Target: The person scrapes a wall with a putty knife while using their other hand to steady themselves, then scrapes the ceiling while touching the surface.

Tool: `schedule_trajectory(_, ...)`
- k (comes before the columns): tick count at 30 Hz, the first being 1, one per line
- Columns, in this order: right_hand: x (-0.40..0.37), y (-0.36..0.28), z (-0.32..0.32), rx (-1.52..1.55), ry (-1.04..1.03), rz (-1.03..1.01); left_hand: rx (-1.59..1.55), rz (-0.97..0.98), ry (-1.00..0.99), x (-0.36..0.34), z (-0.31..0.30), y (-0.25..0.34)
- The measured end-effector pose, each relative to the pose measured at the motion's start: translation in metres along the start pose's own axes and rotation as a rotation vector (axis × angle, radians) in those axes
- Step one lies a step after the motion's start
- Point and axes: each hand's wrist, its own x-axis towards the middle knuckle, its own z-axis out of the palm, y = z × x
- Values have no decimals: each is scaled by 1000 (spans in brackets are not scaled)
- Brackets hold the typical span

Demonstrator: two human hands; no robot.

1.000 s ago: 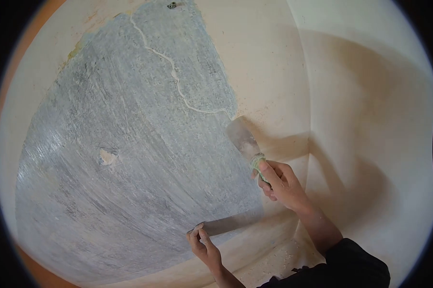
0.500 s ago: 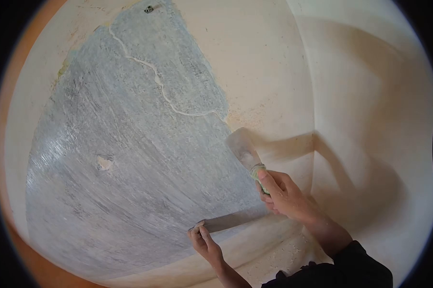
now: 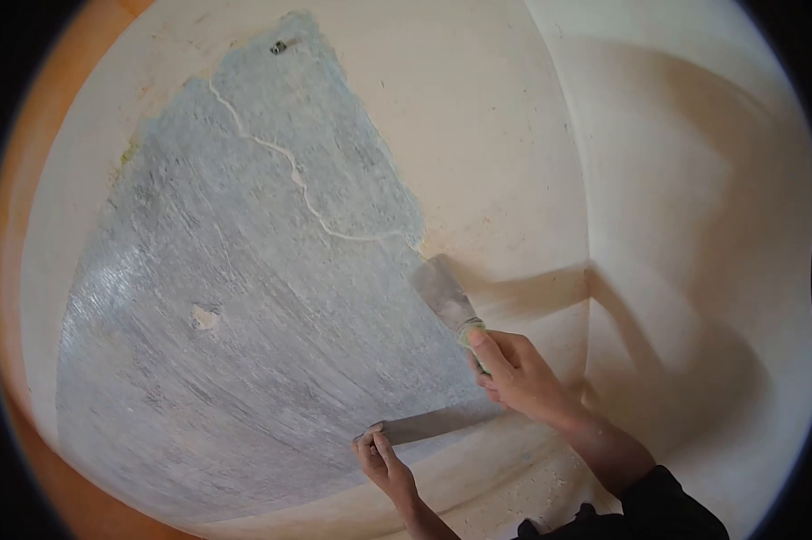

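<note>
A putty knife [image 3: 442, 293] with a pale green handle is in my right hand [image 3: 516, 373]. Its broad grey blade lies against the right edge of the grey-blue wall patch [image 3: 271, 360], just below the lower end of a thin white line of filler [image 3: 311, 211]. Lower down, my left hand [image 3: 385, 463] has its fingers closed around the left end of a long flat grey blade [image 3: 437, 423]. That blade stretches right across the lower part of the patch, below my right hand; I cannot make out its handle.
Cream wall [image 3: 478, 108] surrounds the patch, with an inner corner at right that carries arm shadows. A small dark fitting [image 3: 278, 48] sticks out near the top. A pale chip [image 3: 204, 317] marks the patch at left. Crumbs [image 3: 536, 495] lie on a ledge below.
The putty knife and my right hand have moved slightly down and left along the patch edge. My left hand keeps its hold on the long blade. The wall sits a little lower in view.
</note>
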Motion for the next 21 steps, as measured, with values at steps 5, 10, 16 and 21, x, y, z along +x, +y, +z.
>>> schedule_trajectory(5,-1,-5,-1,-6,13,37,56,76,28,-3,2,-7)
schedule_trajectory(10,7,-15,-5,-41,3,-105,104,37,-2,2,-3,-1)
schedule_trajectory(16,8,0,-3,-197,183,-234,80,-1,-34,1,-6,-5)
schedule_trajectory(21,7,10,8,-273,343,-271,-1,53,-48,-3,-9,-16)
